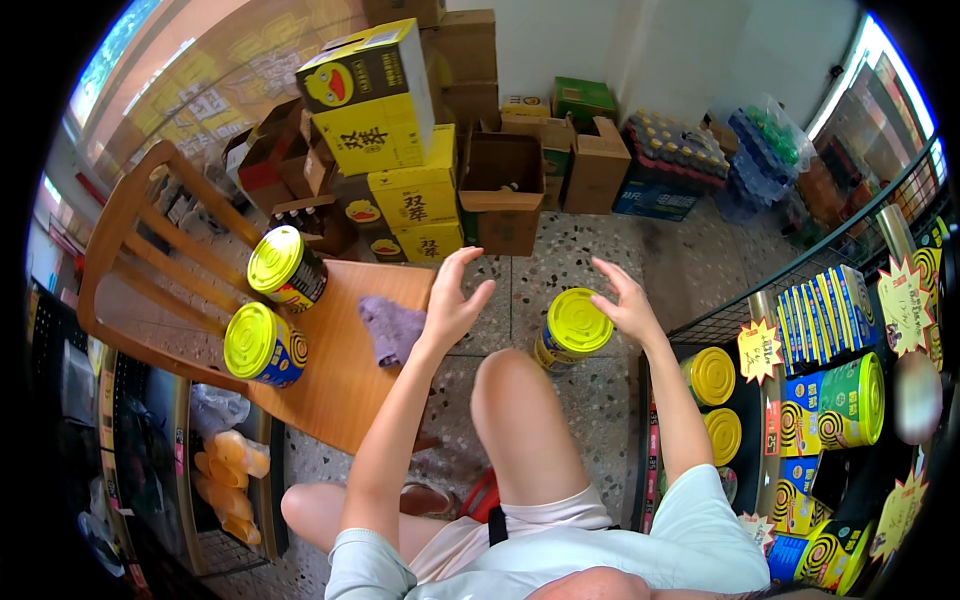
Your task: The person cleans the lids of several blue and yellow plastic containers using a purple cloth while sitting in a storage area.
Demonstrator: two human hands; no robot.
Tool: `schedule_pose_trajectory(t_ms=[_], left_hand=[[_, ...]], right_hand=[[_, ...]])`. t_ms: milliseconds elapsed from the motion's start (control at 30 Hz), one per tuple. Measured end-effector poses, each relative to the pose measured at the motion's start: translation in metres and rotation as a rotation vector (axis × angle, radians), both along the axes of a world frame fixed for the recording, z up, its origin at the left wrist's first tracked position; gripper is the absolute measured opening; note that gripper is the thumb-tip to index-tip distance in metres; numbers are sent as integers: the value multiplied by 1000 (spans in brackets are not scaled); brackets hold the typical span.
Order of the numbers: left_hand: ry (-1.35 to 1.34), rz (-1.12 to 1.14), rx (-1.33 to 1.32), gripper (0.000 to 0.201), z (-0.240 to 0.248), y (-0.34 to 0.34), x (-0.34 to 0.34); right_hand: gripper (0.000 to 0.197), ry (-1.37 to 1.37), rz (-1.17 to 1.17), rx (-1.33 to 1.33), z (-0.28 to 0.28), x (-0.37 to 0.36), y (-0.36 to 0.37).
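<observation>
Two bare hands reach forward, fingers apart and slightly curved. The left hand (455, 310) is above the near edge of a wooden chair seat (365, 400); the right hand (630, 308) is spread beside a tub with a yellow lid (578, 322). Whether its fingertips touch the tub cannot be told. The tub is lid up, just beyond a raised knee (515, 400); what bears its base is unclear.

On the seat, two similar tubs, one farther (287, 268) and one nearer (265, 345), stand by the chair's slatted back, with a crumpled purple cloth (391, 330) to their right.

Around the knee lies speckled stone floor (615, 425), a strip bounded on the left by the chair and on the right by a stocked shelf (770, 410). Forward, it runs to yellow cartons (375, 140), an open brown box (503, 190) and packed bottles (672, 150) below a white wall (560, 45). Another rack (182, 470) edges the lower left.
</observation>
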State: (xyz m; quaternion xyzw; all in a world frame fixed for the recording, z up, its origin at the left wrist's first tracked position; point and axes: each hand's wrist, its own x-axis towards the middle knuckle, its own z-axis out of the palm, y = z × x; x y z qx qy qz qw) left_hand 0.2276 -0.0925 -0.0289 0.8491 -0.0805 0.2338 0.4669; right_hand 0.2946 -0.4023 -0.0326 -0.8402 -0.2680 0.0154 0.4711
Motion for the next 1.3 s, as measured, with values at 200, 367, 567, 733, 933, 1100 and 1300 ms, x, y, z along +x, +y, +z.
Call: schedule_pose_trajectory(t_ms=[200, 367, 567, 733, 933, 1100, 1300], left_hand=[[391, -315, 154, 85, -48, -34, 58], [739, -582, 393, 123, -90, -62, 90], [702, -662, 460, 122, -138, -84, 100], [634, -774, 162, 109, -113, -97, 87], [636, -672, 223, 106, -88, -89, 72], [434, -541, 247, 109, -42, -75, 62], [456, -367, 184, 119, 27, -32, 30]], right_hand=[[88, 287, -99, 51, -97, -8, -76], [118, 371, -110, 36, -166, -21, -90], [127, 435, -116, 56, -192, -24, -66], [112, 492, -146, 155, -193, -25, -61], [98, 405, -173, 125, -160, -29, -55], [98, 286, -101, 165, -107, -12, -53], [103, 225, 50, 241, -9, -2, -10]])
